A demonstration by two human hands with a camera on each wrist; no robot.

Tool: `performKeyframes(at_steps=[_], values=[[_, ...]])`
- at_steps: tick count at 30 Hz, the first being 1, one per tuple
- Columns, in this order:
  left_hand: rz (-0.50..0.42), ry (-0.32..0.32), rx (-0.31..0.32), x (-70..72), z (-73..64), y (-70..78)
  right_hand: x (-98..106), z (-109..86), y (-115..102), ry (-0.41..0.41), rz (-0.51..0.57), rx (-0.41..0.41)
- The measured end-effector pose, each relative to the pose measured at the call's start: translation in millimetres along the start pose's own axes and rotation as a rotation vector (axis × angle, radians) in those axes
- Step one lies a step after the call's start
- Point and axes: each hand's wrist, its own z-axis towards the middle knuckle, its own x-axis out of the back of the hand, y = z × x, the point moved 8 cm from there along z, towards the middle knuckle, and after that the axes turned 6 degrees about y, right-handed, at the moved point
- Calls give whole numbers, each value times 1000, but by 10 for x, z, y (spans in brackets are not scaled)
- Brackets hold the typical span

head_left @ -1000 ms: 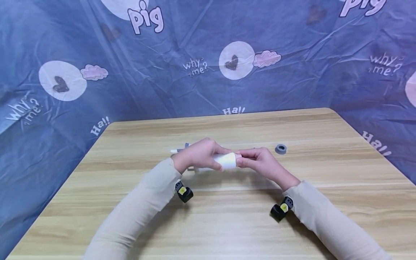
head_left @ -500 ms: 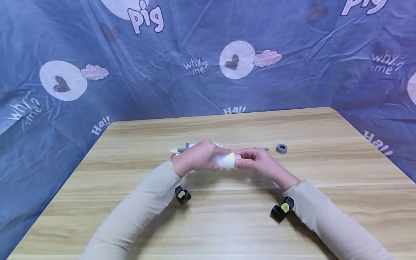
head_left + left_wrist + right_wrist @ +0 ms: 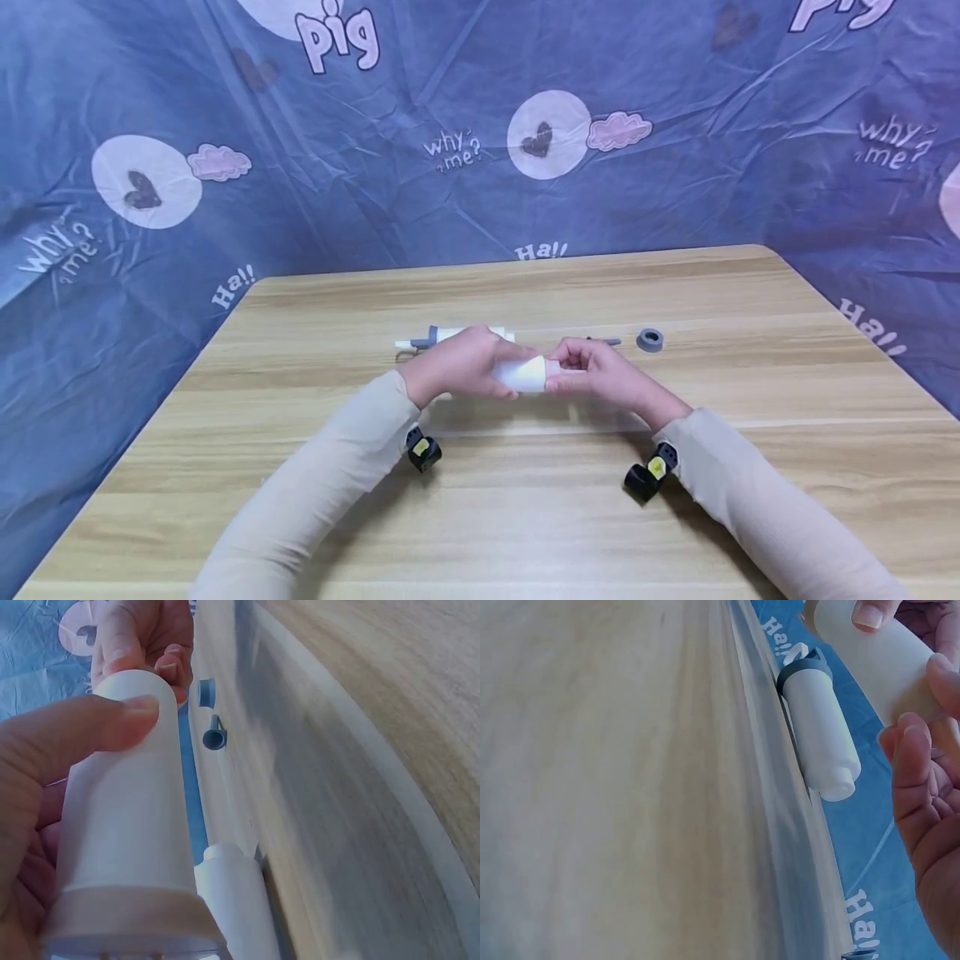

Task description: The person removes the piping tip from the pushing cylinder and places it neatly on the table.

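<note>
A white cylindrical bottle (image 3: 522, 375) is held sideways above the table between both hands. My left hand (image 3: 467, 364) grips its body, the thumb lying along the side in the left wrist view. A beige collar (image 3: 135, 915) rings its left end. My right hand (image 3: 603, 377) pinches the narrower right end with thumb and fingers, which partly hide it. Behind the left hand, a second white bottle (image 3: 821, 724) with a dark grey cap (image 3: 806, 671) lies on its side on the table.
To the right lies a grey ring (image 3: 646, 346) on the wooden table (image 3: 510, 500). A thin grey piece (image 3: 613, 342) beside it shows a hollow, funnel-like end in the left wrist view. A blue printed cloth (image 3: 390, 192) hangs behind the table.
The held bottle's left end has swung out of sight behind my left hand. My right fingers have shifted slightly on the narrow end, and more of it shows between them.
</note>
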Motion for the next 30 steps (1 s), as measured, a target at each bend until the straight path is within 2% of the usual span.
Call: performKeyframes(at_steps=[2,4,7,9,11,13,18,26,30], values=[[-49,-5,9,-11,24,-20,3,3,-19,-10,14,40],[-124,-14,27,-42,39,-58,4,8,-54,-19,6,96],[-246,-29,63,-104,34,-125,4,23,-96,-34,-25,138],[-292,-25,89,-138,22,-182,1,42,-110,-48,-60,139],[-309,-12,105,-152,13,-223,6,65,-99,-55,-87,106],[-305,0,109,-157,16,-250,16,84,-91,-51,-120,86],[-251,4,67,-129,29,-221,32,93,-56,-27,-166,54],[-151,4,53,-112,-23,-210,60,72,6,-6,-114,31],[-99,6,17,-81,-40,-158,57,51,37,3,-86,3]])
